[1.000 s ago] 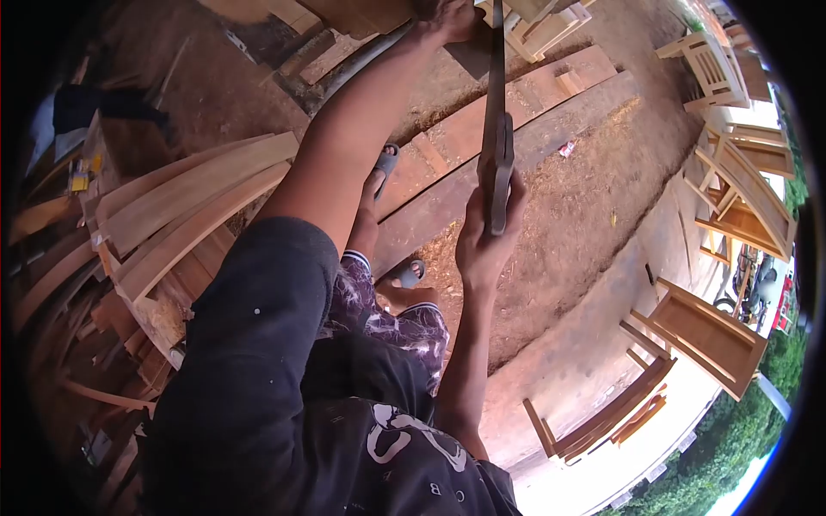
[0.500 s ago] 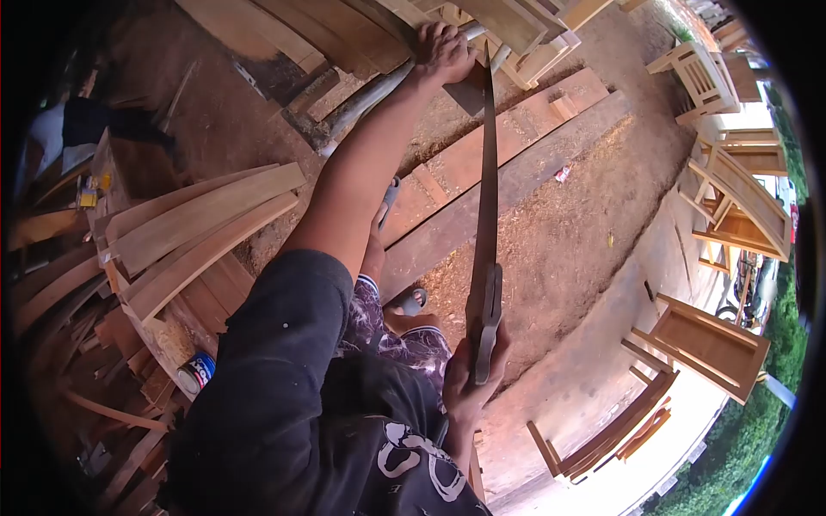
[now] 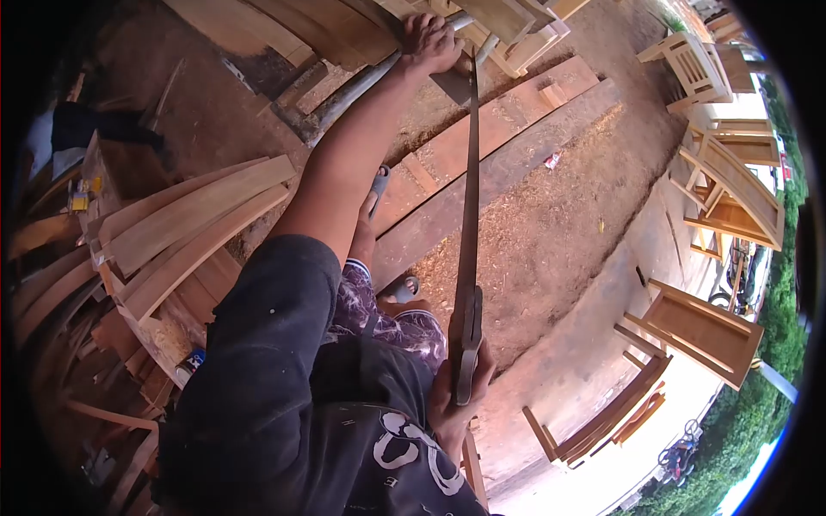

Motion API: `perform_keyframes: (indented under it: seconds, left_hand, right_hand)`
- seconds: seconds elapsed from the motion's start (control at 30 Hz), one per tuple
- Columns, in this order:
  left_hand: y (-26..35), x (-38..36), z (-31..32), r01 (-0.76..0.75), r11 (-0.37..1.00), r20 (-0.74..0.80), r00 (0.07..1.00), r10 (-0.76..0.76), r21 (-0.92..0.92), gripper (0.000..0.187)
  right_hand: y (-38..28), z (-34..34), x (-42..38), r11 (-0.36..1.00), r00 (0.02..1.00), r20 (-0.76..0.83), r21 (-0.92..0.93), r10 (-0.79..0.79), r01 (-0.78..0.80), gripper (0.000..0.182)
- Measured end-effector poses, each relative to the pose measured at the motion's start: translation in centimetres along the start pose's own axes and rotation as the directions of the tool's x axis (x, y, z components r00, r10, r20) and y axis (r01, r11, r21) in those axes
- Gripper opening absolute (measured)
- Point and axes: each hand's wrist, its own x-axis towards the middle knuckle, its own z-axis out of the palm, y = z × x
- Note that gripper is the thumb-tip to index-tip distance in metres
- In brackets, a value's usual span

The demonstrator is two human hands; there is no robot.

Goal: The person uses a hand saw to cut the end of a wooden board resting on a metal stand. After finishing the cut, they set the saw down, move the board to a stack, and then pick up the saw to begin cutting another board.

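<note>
My right hand is wrapped around the handle of a handsaw, low in the head view beside my shirt. The long, thin blade is seen nearly edge-on and points away from me. Its far tip lies by the edge of a brown wooden board. My left arm is stretched far forward, and my left hand grips that board with fingers curled over its edge, just left of the blade tip.
Planks lie on the dusty ground past my sandaled feet. Curved wooden pieces are stacked at left, near a can. Wooden chair frames and a panelled wooden piece stand at right. More boards lie at the top.
The handsaw and my right hand have drawn back a little toward my body. My left hand keeps its grip on the board. The whole view has shifted slightly.
</note>
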Motion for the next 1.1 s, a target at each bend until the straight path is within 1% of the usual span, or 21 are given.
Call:
perform_keyframes:
  seconds: [0.07,0.1,0.2,0.27,0.33,0.4,0.43,0.47,0.5,0.53,0.6,0.63,0.67,0.77,0.83,0.93,0.97,1.0,1.03,1.07,1.1]
  left_hand:
    - [0.3,0.2,-0.5,-0.003,1.000,0.033,0.999,0.003,-0.002,0.051]
    - [0.4,0.0,-0.7,-0.009,1.000,0.011,1.000,0.009,-0.014,0.048]
    - [-0.6,0.0,0.8,-0.091,0.995,-0.019,0.996,0.090,-0.042,0.041]
    - [-0.6,0.1,0.1,-0.096,0.995,-0.035,0.995,0.095,-0.026,0.038]
    - [-0.7,-0.2,-0.6,-0.097,0.995,-0.028,0.995,0.096,-0.017,0.035]
    - [-0.5,0.0,-0.5,-0.049,0.994,0.010,0.999,0.050,-0.103,0.034]
    - [-0.8,0.1,1.0,-0.072,0.997,-0.038,0.997,0.072,-0.007,0.037]
    - [-0.7,-0.3,1.2,-0.070,0.997,-0.031,0.997,0.069,-0.015,0.037]
    - [-0.5,-0.6,1.3,-0.168,0.983,-0.263,0.954,0.144,-0.071,0.027]
    - [-0.4,-0.2,0.9,-0.275,0.957,-0.490,0.849,0.197,-0.093,0.019]
    - [-0.4,-0.5,0.2,-0.270,0.957,-0.459,0.867,0.195,-0.105,0.019]
    - [0.1,-0.3,0.1,-0.129,0.988,-0.266,0.958,0.103,-0.083,0.029]
    - [0.4,-0.1,0.0,0.007,0.999,-0.071,0.997,-0.009,-0.034,0.041]
    - [-0.6,-0.1,1.9,-0.038,0.997,-0.064,0.997,0.034,-0.070,0.041]
    - [-1.7,-0.3,3.1,-0.153,0.986,-0.175,0.975,0.139,-0.067,0.039]
    - [-0.9,-0.4,0.5,-0.104,0.994,-0.067,0.993,0.102,-0.021,0.040]
    - [-0.9,-0.5,0.4,-0.272,0.948,-0.454,0.874,0.173,-0.163,0.022]
    - [-0.6,0.1,0.4,-0.280,0.945,-0.453,0.873,0.178,-0.167,0.022]
    - [-0.6,1.0,0.5,-0.333,0.942,-0.658,0.720,0.223,-0.046,0.024]
    - [-0.4,0.4,0.4,-0.328,0.943,-0.655,0.725,0.213,-0.056,0.024]
    - [-0.3,0.2,0.2,-0.382,0.924,-0.746,0.609,0.271,0.024,0.032]
  right_hand:
    - [0.1,-0.3,0.3,0.971,0.973,-0.025,-0.069,-0.230,0.228,0.054]
    - [0.9,0.8,2.7,0.987,0.988,-0.009,-0.042,-0.153,0.153,0.052]
    - [0.1,5.9,16.3,0.979,0.983,-0.002,0.093,-0.184,0.184,0.044]
    - [0.0,8.5,22.6,0.915,0.916,-0.048,0.045,-0.399,0.401,0.044]
    - [-0.9,8.1,22.0,0.925,0.925,-0.030,0.017,-0.378,0.379,0.044]
    - [-0.5,6.5,18.3,0.956,0.956,-0.010,-0.005,-0.293,0.293,0.045]
    - [-0.2,5.4,14.5,0.968,0.968,-0.003,0.022,-0.252,0.252,0.046]
    - [-0.7,3.6,10.2,0.994,0.994,0.031,-0.012,-0.108,0.109,0.051]
    - [-0.3,2.1,6.4,0.999,0.999,0.022,-0.002,-0.033,0.033,0.048]
    - [0.6,1.0,2.9,0.997,1.000,-0.010,0.080,-0.004,0.004,0.049]
    - [1.3,-0.9,-1.9,0.992,0.991,-0.055,-0.021,-0.123,0.122,0.053]
    - [1.6,-0.4,-1.6,0.991,0.989,-0.086,0.028,-0.124,0.127,0.053]
    - [1.9,0.2,-0.9,0.988,0.985,-0.120,0.076,-0.126,0.135,0.053]
    - [0.9,4.3,11.9,0.989,0.990,-0.001,0.028,-0.142,0.142,0.047]
    - [0.2,8.2,21.1,0.939,0.940,-0.040,0.055,-0.338,0.340,0.044]
    - [-1.3,7.9,22.2,0.949,0.950,-0.020,0.046,-0.312,0.313,0.042]
    - [-1.5,7.0,20.0,0.956,0.957,-0.015,0.028,-0.291,0.291,0.043]
    - [-1.7,6.3,17.8,0.960,0.960,-0.017,0.016,-0.279,0.279,0.044]
    - [-1.7,5.3,14.3,0.981,0.981,-0.009,0.010,-0.191,0.191,0.043]
    - [-1.2,3.4,9.4,0.996,0.996,0.006,-0.009,-0.093,0.093,0.043]
    - [1.8,1.8,5.0,0.997,0.997,-0.015,0.017,-0.070,0.070,0.049]
